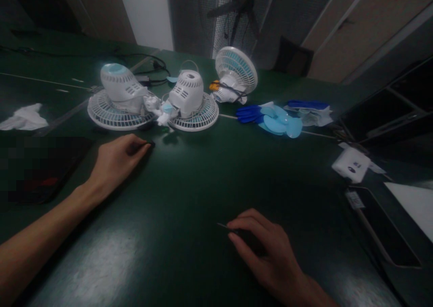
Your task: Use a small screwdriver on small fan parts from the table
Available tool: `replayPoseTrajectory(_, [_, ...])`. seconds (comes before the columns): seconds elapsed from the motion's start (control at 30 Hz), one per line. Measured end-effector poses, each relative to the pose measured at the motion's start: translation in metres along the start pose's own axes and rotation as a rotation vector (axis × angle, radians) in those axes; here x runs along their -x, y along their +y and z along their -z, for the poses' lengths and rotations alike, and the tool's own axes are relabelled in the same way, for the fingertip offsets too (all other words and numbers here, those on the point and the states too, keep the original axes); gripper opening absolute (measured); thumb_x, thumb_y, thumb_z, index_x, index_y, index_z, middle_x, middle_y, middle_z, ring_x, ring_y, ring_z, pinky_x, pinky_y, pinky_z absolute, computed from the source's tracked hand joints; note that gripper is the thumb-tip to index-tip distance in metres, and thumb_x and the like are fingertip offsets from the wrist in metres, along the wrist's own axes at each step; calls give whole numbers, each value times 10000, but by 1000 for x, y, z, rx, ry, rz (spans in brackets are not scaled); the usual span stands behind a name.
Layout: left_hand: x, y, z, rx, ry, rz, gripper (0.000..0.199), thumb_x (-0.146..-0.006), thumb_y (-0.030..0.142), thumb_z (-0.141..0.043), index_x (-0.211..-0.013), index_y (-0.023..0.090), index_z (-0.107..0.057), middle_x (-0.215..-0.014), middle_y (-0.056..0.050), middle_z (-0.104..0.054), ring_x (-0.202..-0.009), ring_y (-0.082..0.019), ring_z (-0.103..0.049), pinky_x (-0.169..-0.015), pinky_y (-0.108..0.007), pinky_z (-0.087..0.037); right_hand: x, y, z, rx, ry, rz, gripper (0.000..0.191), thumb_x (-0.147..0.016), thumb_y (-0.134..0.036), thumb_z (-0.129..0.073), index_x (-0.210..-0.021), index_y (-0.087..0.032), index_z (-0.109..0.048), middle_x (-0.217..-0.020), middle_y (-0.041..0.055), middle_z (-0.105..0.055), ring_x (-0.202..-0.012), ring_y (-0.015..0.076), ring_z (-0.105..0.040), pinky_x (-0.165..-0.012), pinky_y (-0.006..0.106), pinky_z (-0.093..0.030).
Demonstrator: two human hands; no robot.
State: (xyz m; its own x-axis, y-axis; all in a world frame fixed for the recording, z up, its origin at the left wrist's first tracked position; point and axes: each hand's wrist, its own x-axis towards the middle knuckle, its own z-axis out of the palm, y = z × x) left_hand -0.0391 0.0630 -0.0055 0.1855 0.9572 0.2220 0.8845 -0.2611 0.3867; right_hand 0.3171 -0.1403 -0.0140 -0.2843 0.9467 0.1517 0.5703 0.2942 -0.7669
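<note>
Well in from the bench's (189,185) far edge, the right hand (267,248) grips a thin tool (222,225), long axis roughly along that edge, tip pointing left; the left hand (117,160) pinches a small dark piece (152,144)

thin-tipped tool (222,225) | pointing left | right hand (265,248) | dark piece (152,144) | left hand (117,157)

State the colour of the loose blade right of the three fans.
The loose blade is light blue, best seen in the head view.
</note>
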Motion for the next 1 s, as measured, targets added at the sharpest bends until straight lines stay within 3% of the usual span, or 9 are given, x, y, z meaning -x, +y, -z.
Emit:
replayPoseTrajectory(0.17, [7, 12, -1, 120, -73, -64, 283, -956, 456, -685, -1087, 212, -744, -1027, -33, -762, -881, -207, -692, -789, -306, -511, -3, -2, 1, 2, 24, 37, 170, -1024, -179, -606, -1162, -257, -666, -1010, 25, -707, -826, 153, -720, -696, 272, -551])
replayPoseTrajectory(0.37, [45, 62, -18, 428, -427, -326, 178, -976, 393, -688, -1078, 260, -746, -1071, -27, -741, -932, -184, -699, -803, -288, -542, -3, -3, 0, 34, 34, 21, 156, -1019, -185, -616, -1147, -257, -669, -1009, 23, -714, -826, 155, -728, -696, 275, -550])
replayPoseTrajectory(0.5, [76, 94, -28, 595, -566, -440, 112, -980, 296, -693, -1075, 238, -713, -1004, -30, -723, -911, -171, -688, -791, -282, -542, -2, -3, -2, 64, 30, 47, 171, -1012, -173, -614, -1148, -263, -665, -1005, 22, -718, -805, 151, -729, -684, 273, -549])
replayPoseTrajectory(0.63, [90, 105, -31, 651, -578, -451, 146, -980, 263, -691, -1123, 232, -681, -1007, -39, -712, -915, -174, -678, -781, -286, -547, -2, -3, -4, 116, 0, 82, 192, -997, -162, -611, -1145, -258, -686, -977, 25, -720, -753, 147, -716, -638, 270, -535])
replayPoseTrajectory(1.0, [90, 103, -31, 667, -583, -457, 183, -986, 230, -677, -1169, 241, -662, -1037, -39, -707, -947, -175, -676, -798, -291, -553, -3, -7, -2, 103, 8, 75, 213, -962, -121, -616, -1112, -250, -694, -934, 18, -701, -700, 135, -688, -609, 266, -514])
